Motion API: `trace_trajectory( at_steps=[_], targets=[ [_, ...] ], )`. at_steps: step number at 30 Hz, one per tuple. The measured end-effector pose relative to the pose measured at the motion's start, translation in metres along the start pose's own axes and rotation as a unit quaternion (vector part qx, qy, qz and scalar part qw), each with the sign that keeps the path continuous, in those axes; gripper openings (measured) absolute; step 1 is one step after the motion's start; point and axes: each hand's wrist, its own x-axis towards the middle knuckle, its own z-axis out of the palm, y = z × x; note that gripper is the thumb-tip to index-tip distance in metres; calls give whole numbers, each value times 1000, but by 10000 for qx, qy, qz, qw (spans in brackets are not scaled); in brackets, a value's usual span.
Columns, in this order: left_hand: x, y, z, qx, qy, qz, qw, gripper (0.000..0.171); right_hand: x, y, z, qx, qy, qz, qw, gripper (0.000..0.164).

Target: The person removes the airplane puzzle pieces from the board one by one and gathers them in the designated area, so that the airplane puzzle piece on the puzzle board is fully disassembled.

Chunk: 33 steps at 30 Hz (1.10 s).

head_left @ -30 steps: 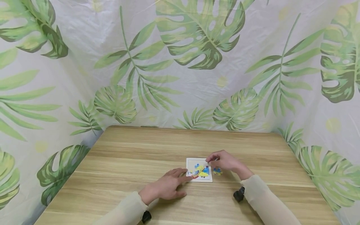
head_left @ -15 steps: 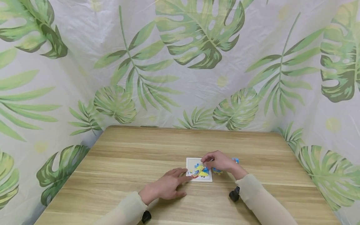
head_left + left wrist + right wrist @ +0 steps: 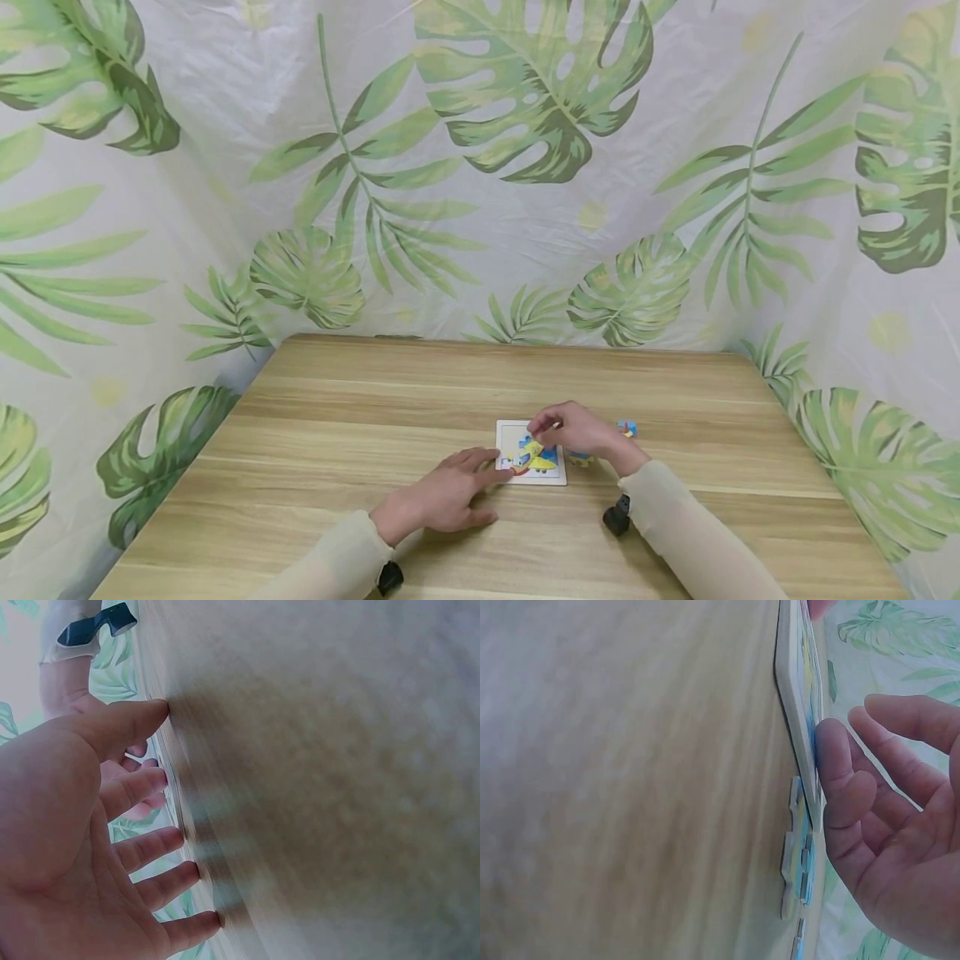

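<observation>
In the head view a small framed jigsaw puzzle (image 3: pixel 555 481) lies on the table, with yellow, blue and red picture parts in its lower half and bare backing towards the top left. My left hand (image 3: pixel 453 492) is spread on the table, its fingertips resting on the board's left edge. Above the upper right part of the board is my right hand (image 3: pixel 577 429), thumb and forefinger brought close together. The right wrist view has that hand (image 3: pixel 900 810) with bent fingers right at the puzzle's surface; I cannot tell whether a piece sits between them.
Loose jigsaw pieces (image 3: pixel 579 458) lie by the board's right edge, partly under the right hand. Another blue piece (image 3: pixel 627 428) rests farther right. The wooden table (image 3: pixel 375 400) backs onto a leaf-patterned cloth (image 3: pixel 480 208).
My right hand has moved left over the board, uncovering the blue piece farther right. The left hand has stayed in place.
</observation>
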Motion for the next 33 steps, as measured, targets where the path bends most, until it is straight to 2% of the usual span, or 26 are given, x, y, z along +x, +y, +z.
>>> trace_trajectory(
  at_steps=[9,17,33],
  targets=[
    [0,-1,1,57,52,58,10000,63,2,-2,1,-6,-36,78,10000,20],
    [0,-1,1,46,80,79,9999,63,3,-2,4,-172,-10,-127,9998,19],
    [0,0,0,18,60,55,10000,63,5,-2,6,-147,-114,-233,9996,20]
  ],
)
